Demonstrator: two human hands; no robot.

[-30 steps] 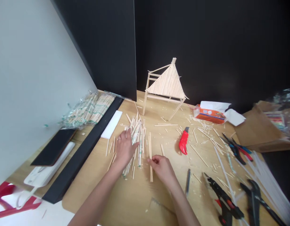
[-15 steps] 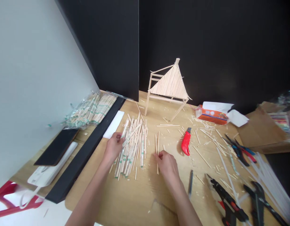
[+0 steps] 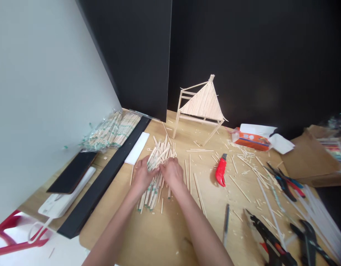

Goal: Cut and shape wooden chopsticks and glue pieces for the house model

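A heap of thin wooden sticks (image 3: pixel 152 197), some in clear wrappers with green marks, lies on the wooden table. On its left side is my left hand (image 3: pixel 142 174), its fingers curled round part of the heap. My right hand (image 3: pixel 172 172) presses in from the other side, fingers bent over the sticks, and its thumb comes close to the left one. What lies under both palms is hidden. To the right of my right hand are several loose sticks (image 3: pixel 198 194). Behind stands a small house-like frame (image 3: pixel 202 105) with a slatted stick roof.
A red utility knife (image 3: pixel 221 170), a pen (image 3: pixel 226 223) and a glue gun (image 3: pixel 267 236) lie to the right. Farther right are pliers (image 3: pixel 283 184), white glue sticks (image 3: pixel 320 218) and a cardboard box (image 3: pixel 311 159). Bagged sticks (image 3: pixel 112 129) and a phone (image 3: pixel 72 173) are at left.
My right hand has let go of the loose sticks on the right and moved left onto the heap. My left hand has shifted slightly right, over the sticks. The view has moved slightly.
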